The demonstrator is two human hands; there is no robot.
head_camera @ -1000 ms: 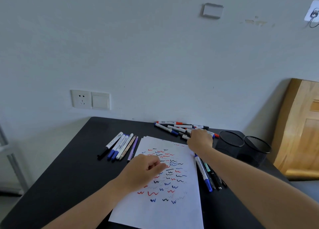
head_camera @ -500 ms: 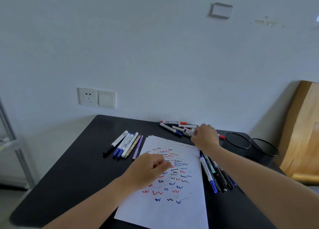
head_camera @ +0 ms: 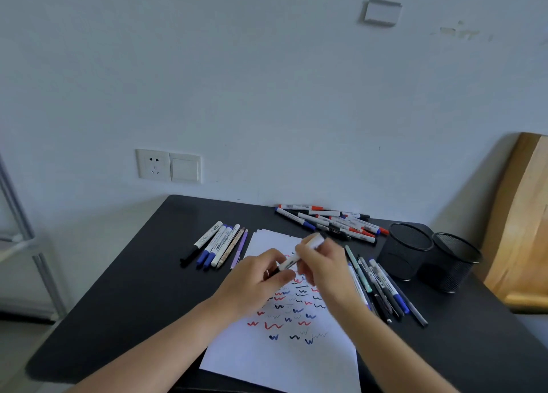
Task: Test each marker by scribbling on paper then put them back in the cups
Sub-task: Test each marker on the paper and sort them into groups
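- Compared with half a second ago, no longer reaches into the far pile (head_camera: 335,222); brings the right hand (head_camera: 323,265) back over the paper (head_camera: 284,354), fingers now curled round the barrel of a white marker (head_camera: 290,263).
- Lifts the left hand (head_camera: 255,280) off the sheet as well and meets the marker with it; seems to pinch the dark lower end, probably the cap, though motion blur there prevents certainty.
- Means for the task: one more marker taken and about to be uncapped; no scribble from it yet, and the return to the cups (head_camera: 406,253) not yet done.
- Holds the marker in the air, just above the upper part of the paper, between both hands and well apart from the two black mesh cups at the right.
- Lies tilted on a diagonal, long axis from lower left to upper right in the head view; points the dark end down and left into the left hand, the plain white end up and right toward the far pile.
- Leaves a row of markers (head_camera: 219,244) left of the paper and another row (head_camera: 382,286) right of it, so judged well short of finished.
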